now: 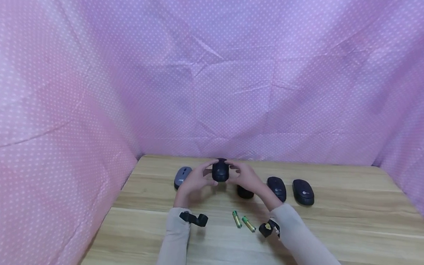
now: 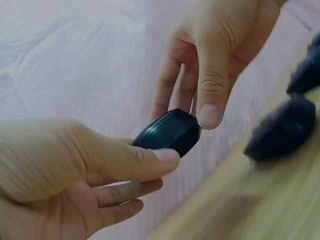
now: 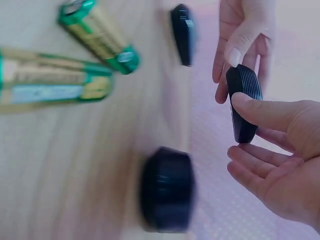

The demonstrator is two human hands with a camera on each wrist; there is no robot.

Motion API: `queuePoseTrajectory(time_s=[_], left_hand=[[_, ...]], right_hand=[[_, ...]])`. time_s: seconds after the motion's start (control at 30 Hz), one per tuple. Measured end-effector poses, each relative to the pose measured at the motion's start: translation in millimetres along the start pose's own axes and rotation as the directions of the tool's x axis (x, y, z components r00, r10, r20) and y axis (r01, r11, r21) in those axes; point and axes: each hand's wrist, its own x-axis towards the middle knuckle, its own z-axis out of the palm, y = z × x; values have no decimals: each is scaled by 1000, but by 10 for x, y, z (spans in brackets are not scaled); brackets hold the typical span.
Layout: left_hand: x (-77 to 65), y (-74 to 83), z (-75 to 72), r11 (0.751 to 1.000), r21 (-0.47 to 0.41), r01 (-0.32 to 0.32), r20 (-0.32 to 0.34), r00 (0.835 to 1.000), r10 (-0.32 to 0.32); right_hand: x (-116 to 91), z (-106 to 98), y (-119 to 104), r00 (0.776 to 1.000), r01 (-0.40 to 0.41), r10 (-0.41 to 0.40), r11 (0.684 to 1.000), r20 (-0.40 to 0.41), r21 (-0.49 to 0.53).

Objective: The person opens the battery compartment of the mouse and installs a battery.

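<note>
A black computer mouse (image 1: 220, 171) is held up above the far part of the table between both hands. My left hand (image 1: 196, 180) pinches one side of it, thumb lying along its edge in the left wrist view. From the opposite side my right hand (image 1: 247, 177) pinches it between thumb and fingers. Fine ridges run across the end of the mouse (image 3: 245, 120) in the right wrist view. Just under the right hand, a second black mouse (image 1: 245, 192) lies partly hidden on the table.
A grey mouse (image 1: 182, 177) lies by the left hand. Two more black mice, one near the right forearm (image 1: 276, 188) and one farther right (image 1: 303, 192), rest on the wooden table (image 1: 354, 224). Two green-and-gold batteries (image 1: 237, 219) lie between the forearms. Pink dotted cloth (image 1: 236, 89) hangs behind.
</note>
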Motion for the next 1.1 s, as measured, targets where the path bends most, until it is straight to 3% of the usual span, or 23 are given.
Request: queuePoseTrajectory(time_s=[0.27,0.5,0.63,0.87,1.1], left_hand=[[-1,313,15,991,-83,-104,-34,994,102],[35,507,148,983,-45,-178,-150,974,169],[78,561,268,984,-6,-176,-183,968,172],[125,608,507,995,15,-94,-160,982,96],[120,619,646,989,-121,-87,-88,993,77]], right_hand=[[-139,-259,-121,998,31,-22,983,-51,179],[-271,-388,-218,995,25,-4,976,-100,214],[-344,-436,-218,988,23,9,978,-154,208],[-435,-475,-173,976,7,50,966,-214,259],[-500,-477,-130,971,-42,121,933,-204,356]])
